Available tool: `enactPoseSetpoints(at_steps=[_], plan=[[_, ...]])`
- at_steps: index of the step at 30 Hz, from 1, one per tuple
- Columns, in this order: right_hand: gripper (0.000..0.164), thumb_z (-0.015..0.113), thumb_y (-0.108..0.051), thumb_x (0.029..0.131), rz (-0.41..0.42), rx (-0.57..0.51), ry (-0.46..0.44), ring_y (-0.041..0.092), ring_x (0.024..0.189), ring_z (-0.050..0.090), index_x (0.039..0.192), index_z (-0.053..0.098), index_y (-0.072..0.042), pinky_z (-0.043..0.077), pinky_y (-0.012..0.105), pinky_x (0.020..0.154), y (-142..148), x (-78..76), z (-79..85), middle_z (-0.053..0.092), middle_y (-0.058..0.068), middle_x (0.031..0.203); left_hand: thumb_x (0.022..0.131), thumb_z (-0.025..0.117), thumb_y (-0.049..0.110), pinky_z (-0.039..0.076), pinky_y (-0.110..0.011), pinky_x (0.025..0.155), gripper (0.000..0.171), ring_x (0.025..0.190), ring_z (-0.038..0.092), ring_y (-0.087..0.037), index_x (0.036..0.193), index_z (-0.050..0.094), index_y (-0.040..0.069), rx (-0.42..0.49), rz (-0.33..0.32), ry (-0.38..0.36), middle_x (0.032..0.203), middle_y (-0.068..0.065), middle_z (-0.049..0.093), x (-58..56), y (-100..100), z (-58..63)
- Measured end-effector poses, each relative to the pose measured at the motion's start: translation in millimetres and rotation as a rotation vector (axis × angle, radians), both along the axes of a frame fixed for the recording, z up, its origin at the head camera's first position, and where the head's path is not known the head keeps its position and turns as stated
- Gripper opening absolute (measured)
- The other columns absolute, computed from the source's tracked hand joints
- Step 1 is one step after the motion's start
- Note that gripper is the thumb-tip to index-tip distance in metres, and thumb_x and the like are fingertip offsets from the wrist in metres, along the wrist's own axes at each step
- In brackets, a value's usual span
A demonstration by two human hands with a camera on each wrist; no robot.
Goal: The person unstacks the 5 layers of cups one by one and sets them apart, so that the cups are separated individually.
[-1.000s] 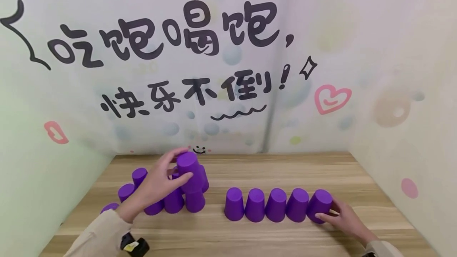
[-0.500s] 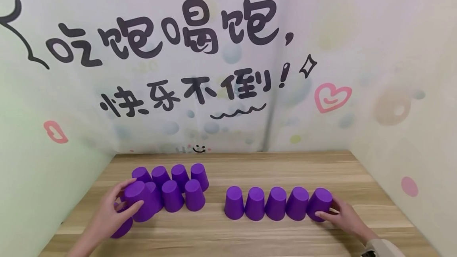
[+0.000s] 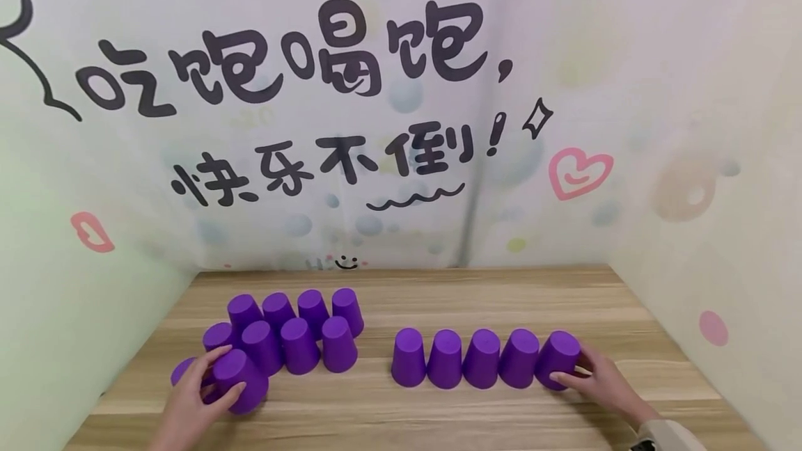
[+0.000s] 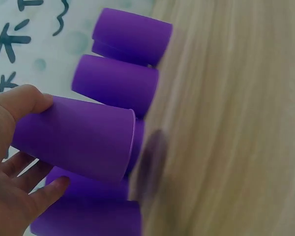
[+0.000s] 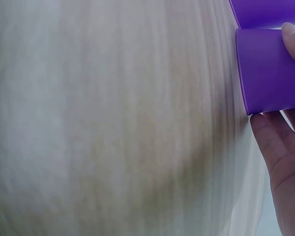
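Observation:
My left hand (image 3: 191,395) grips an upside-down purple cup (image 3: 241,383) between thumb and fingers, at the near left of the table. In the left wrist view, the held cup (image 4: 78,137) stands close over the wood, with a dark shadow beside its rim. Just behind it are more purple cups: a front row including one cup (image 3: 301,346), and a back row including another cup (image 3: 278,308). At the right, my right hand (image 3: 604,383) holds the end cup (image 3: 560,359) of a straight row, thumb on its near side. The right wrist view shows the fingers (image 5: 270,137) against that cup (image 5: 270,71).
Several upside-down cups, among them one cup (image 3: 482,359), line up to the left of my right hand. Two cups, including a partly hidden cup (image 3: 182,371), sit left of the held one. Bare wooden table (image 3: 438,423) lies in front; a printed wall (image 3: 401,235) closes the back.
My left hand has carried a cup from over the right end of the left group leftward, then nearer to me. The right hand stays at the end cup.

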State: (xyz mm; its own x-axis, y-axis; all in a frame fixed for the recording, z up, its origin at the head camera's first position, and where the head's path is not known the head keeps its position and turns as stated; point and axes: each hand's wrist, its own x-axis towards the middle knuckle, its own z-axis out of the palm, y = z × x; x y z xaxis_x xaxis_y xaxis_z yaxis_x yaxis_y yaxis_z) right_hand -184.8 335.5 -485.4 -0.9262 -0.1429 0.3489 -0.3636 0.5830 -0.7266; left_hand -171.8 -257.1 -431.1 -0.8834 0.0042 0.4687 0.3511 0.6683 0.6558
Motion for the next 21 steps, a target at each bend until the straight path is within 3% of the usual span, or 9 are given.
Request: enactPoseSetpoints(at_steps=[5, 10, 14, 17, 21], plan=[[0.054, 0.073, -0.007, 0.07, -0.018, -0.003, -0.032, -0.003, 0.084, 0.055, 0.116, 0.048, 0.008, 0.052, 0.023, 0.066, -1, 0.7, 0.7, 0.06, 0.024, 0.099, 0.066, 0.074, -0.002, 0.044, -0.007, 0.064, 0.054, 0.084, 0.044, 0.012, 0.113, 0.049, -0.003, -0.023, 0.001, 0.016, 0.099, -0.017, 0.054, -1.1, -2, -10.7], [0.055, 0.073, -0.009, 0.071, -0.024, -0.004, -0.052, -0.003, 0.084, 0.055, 0.117, 0.047, 0.007, 0.052, 0.023, 0.067, 0, 0.7, 0.5, 0.06, 0.024, 0.1, 0.066, 0.075, 0.002, 0.046, -0.011, 0.066, 0.052, 0.084, 0.046, 0.007, 0.112, 0.05, -0.003, -0.079, 0.028, -0.016, 0.099, -0.017, 0.054, -2.1, -5, -13.2], [0.055, 0.073, -0.009, 0.071, -0.02, 0.001, -0.041, -0.002, 0.084, 0.055, 0.117, 0.048, 0.007, 0.052, 0.023, 0.066, 0, 0.1, -0.2, 0.06, 0.023, 0.099, 0.068, 0.074, 0.004, 0.051, -0.024, 0.066, 0.052, 0.085, 0.057, -0.017, 0.113, 0.05, -0.004, -0.128, 0.042, -0.042, 0.099, -0.018, 0.055, -2.0, -6, -13.1], [0.054, 0.074, -0.008, 0.07, -0.023, 0.009, -0.03, -0.002, 0.083, 0.056, 0.116, 0.048, 0.007, 0.052, 0.023, 0.066, 0, 0.0, -0.5, 0.06, 0.023, 0.098, 0.068, 0.073, 0.003, 0.052, -0.036, 0.067, 0.052, 0.086, 0.057, -0.035, 0.114, 0.049, -0.005, -0.144, 0.036, -0.042, 0.098, -0.021, 0.055, -1.8, -5, -12.7], [0.054, 0.073, -0.008, 0.07, -0.024, 0.01, -0.031, -0.002, 0.083, 0.055, 0.115, 0.048, 0.007, 0.052, 0.023, 0.066, 0, 0.5, -0.5, 0.061, 0.023, 0.098, 0.068, 0.072, 0.001, 0.05, -0.044, 0.067, 0.053, 0.085, 0.057, -0.04, 0.115, 0.047, -0.006, -0.164, 0.031, -0.029, 0.098, -0.026, 0.055, -1.0, -4, -12.5]])
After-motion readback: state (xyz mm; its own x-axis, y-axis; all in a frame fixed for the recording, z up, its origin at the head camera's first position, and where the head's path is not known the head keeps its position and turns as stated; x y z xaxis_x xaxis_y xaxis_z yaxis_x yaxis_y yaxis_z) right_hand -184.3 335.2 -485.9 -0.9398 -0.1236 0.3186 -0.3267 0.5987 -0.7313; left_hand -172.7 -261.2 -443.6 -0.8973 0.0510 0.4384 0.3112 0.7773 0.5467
